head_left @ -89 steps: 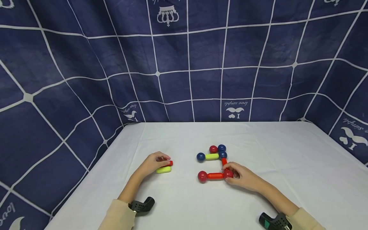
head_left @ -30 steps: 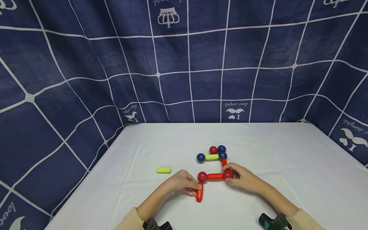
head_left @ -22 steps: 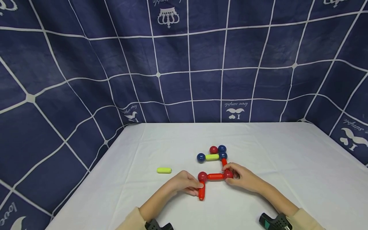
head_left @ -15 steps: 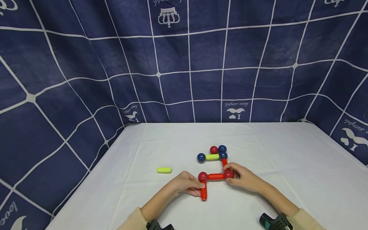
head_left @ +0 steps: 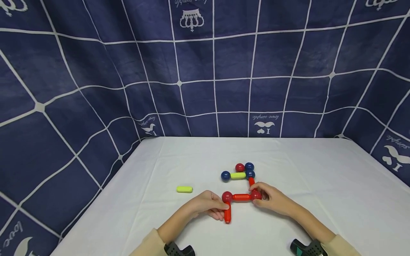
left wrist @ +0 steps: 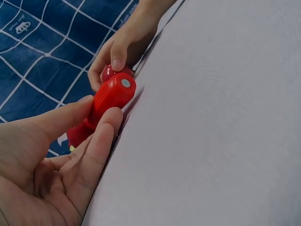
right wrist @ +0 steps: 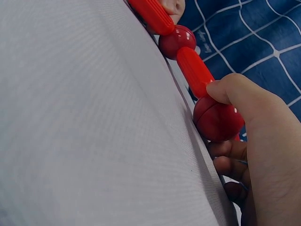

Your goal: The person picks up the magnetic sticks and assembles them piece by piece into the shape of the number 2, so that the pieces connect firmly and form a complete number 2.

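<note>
My left hand (head_left: 206, 205) pinches a red magnetic rod (head_left: 227, 215) between thumb and fingers. The rod's far end touches a red ball (head_left: 227, 197); a silvery disc shows on its free end in the left wrist view. A second red rod (head_left: 241, 197) runs from that ball to another red ball (head_left: 256, 195), which my right hand (head_left: 272, 199) grips with thumb and fingers. From there a third red rod (head_left: 251, 182), partly covered by the right fingers, leads back to a blue ball (head_left: 250, 174). A yellow-green rod (head_left: 238, 175) joins this to another blue ball (head_left: 225, 176).
Behind the joined pieces sit a red ball (head_left: 239, 167) and a blue ball (head_left: 249, 166). One loose yellow-green rod (head_left: 184, 189) lies left of them on the white-covered table (head_left: 179, 153). A navy gridded curtain (head_left: 230, 92) hangs around the back and sides.
My left hand has carried a red rod rightward from beside the loose yellow-green rod, bringing it against the left red ball and straightening it. The right hand stays at its ball.
</note>
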The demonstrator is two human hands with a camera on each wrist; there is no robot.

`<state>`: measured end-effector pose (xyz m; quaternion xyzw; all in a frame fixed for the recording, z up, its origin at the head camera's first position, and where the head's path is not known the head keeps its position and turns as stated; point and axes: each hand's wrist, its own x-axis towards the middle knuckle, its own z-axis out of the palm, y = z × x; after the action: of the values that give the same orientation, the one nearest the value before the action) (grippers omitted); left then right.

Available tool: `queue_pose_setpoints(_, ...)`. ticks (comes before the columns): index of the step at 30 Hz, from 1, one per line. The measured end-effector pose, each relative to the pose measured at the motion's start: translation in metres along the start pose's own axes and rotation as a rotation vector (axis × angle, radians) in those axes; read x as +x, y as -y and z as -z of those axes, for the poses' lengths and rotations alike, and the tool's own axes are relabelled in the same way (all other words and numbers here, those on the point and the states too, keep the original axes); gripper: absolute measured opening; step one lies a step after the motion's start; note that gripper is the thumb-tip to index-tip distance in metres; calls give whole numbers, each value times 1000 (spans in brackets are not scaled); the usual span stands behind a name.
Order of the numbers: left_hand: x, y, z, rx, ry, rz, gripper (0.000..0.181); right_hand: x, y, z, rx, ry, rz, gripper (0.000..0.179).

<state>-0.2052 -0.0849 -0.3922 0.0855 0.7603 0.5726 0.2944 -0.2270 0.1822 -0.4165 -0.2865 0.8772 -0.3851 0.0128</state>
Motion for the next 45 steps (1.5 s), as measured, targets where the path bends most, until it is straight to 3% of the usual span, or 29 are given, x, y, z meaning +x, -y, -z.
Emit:
queue_pose_setpoints(5,2,2,2,12,40,-20,17,-1,-1,0,2,-4,-9,30)
queue_pose_setpoints(13,8,11,7,144,43,-139,24,0,-2,0,12,3,-14,31)
queue_pose_setpoints(21,8,9,3,245,-15,-137,38,1,-2,0,5,-1,2,30)
queue_pose_setpoints(35,8,7,-3,209,-100,-99,38,2,-2,0,38,-6,10,30)
queue_pose_setpoints(39,8,7,-1,174,-79,-83,36,4,-4,-1,98,-72,-28,27)
queue_pose_setpoints(45,9,6,-1,124,-57,-69,36,9,-7,-1,148,-259,-155,26)
